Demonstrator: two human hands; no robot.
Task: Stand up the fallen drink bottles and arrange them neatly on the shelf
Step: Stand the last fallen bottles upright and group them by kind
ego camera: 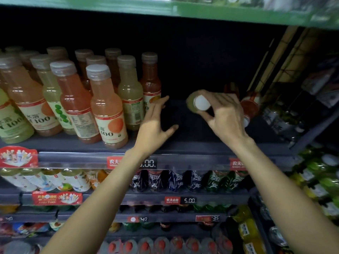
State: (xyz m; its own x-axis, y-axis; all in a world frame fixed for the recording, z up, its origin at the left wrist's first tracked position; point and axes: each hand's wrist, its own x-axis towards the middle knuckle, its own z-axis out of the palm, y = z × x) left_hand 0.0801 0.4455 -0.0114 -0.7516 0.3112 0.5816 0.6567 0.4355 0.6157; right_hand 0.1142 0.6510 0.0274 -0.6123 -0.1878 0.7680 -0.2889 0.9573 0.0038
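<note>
Upright juice bottles [102, 107] stand in rows left of the left hand [156, 123], whose fingers are straight and spread, holding nothing. The right hand [222, 114] curls its fingers around a green drink bottle [194, 103], cap toward the camera. Just right of those fingers, an orange-red bottle [250, 105] lies fallen on the shelf [201, 145].

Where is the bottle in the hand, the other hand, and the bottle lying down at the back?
Held bottle [201, 102]: head view, on its white cap.
Left hand [154, 123]: head view, on its back, fingers straight.
Fallen bottle [250, 106]: head view, on its reddish body, behind the right hand [224, 114].
</note>
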